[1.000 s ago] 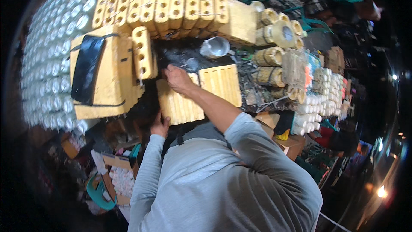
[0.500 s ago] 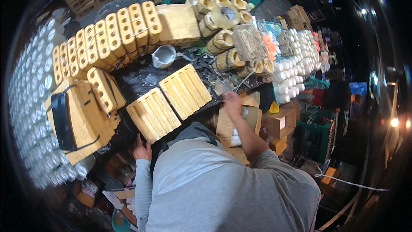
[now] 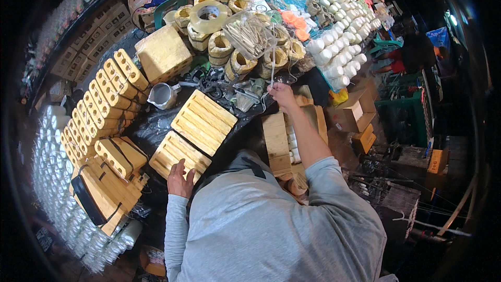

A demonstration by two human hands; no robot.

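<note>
My left hand [image 3: 180, 179] rests with its fingers spread on the near edge of a yellow grooved mold block [image 3: 179, 155]. A second yellow grooved block [image 3: 204, 121] lies flat just beyond it. To the right, my right hand [image 3: 282, 95] is closed in a pinch on a thin pale strand [image 3: 272, 68], which rises toward a clear tray of pale sticks [image 3: 249, 35]. Beside that hand, several tools and scraps [image 3: 248, 96] lie on the dark table. A metal pouring cup [image 3: 163, 96] with a handle stands behind the blocks.
A row of holed yellow molds [image 3: 99, 102] curves along the left, with strapped molds [image 3: 107, 193] nearer. Hollow yellow pieces [image 3: 221, 47] and a tape roll [image 3: 209, 16] stand at the back. White cylinders [image 3: 339, 55] fill a tray at right. A wooden box [image 3: 276, 143] sits beside my right forearm.
My left hand has moved from beside the near block onto its edge. My right hand stays near the tools, the strand now upright. The whole view has shifted with my head.
</note>
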